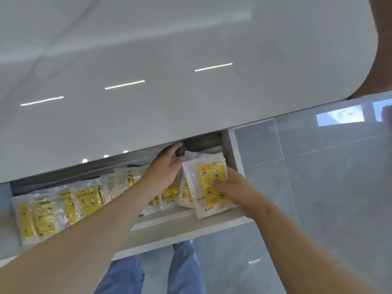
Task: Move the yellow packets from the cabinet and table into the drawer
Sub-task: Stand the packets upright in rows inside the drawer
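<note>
The white drawer (186, 224) stands pulled out under the glossy white table top (148, 81). Several yellow packets (44, 213) in clear wrappers stand in a row inside it, from the left end to the right. My right hand (235, 190) grips one yellow packet (209, 183) at the drawer's right end, thumb across its face. My left hand (165, 168) reaches into the drawer just left of that packet, fingers spread and pressing against the row of packets; it holds nothing that I can see.
The drawer's right wall (235, 149) is close to the held packet. Grey floor tiles (318, 187) lie to the right. My legs in blue trousers (184, 270) stand below the drawer front. A brown object (379, 49) shows at the top right corner.
</note>
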